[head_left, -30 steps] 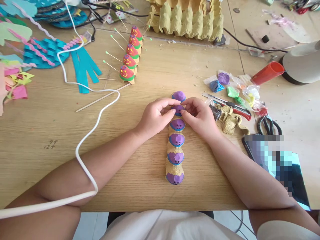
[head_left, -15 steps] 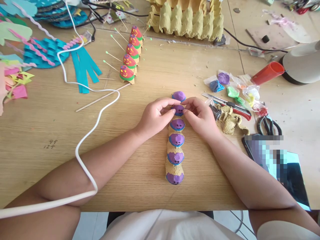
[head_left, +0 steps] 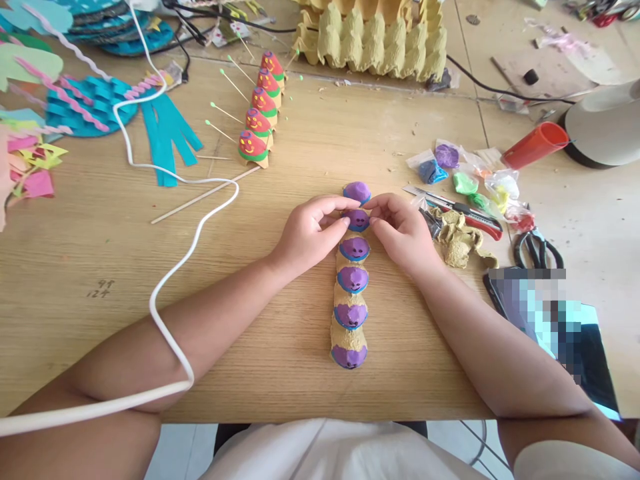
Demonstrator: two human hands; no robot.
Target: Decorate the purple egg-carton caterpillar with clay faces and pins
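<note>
An egg-carton strip point(head_left: 351, 339) runs away from me down the table, its several bumps covered in purple clay with blue rims; most show small black faces. At the second bump from the far end point(head_left: 356, 219), my left hand point(head_left: 315, 230) holds the left side, index finger over the back edge and thumb at the side. Opposite it, my right hand point(head_left: 400, 230) has its index fingertip at the bump's back edge and its thumb close by the right side. Its other fingers are curled under and partly hidden.
A red-and-green egg-carton caterpillar point(head_left: 257, 123) with stick feelers stands beyond. A white cable point(head_left: 173, 280) crosses my left forearm. To the right lie bagged clay point(head_left: 433, 171), a utility knife point(head_left: 465, 212), carton scraps point(head_left: 457, 243), scissors point(head_left: 537, 250) and a phone point(head_left: 515, 300).
My right thumb has shifted slightly right, off the purple bump's face, uncovering more of it. My left hand and the strip stay nearly still.
</note>
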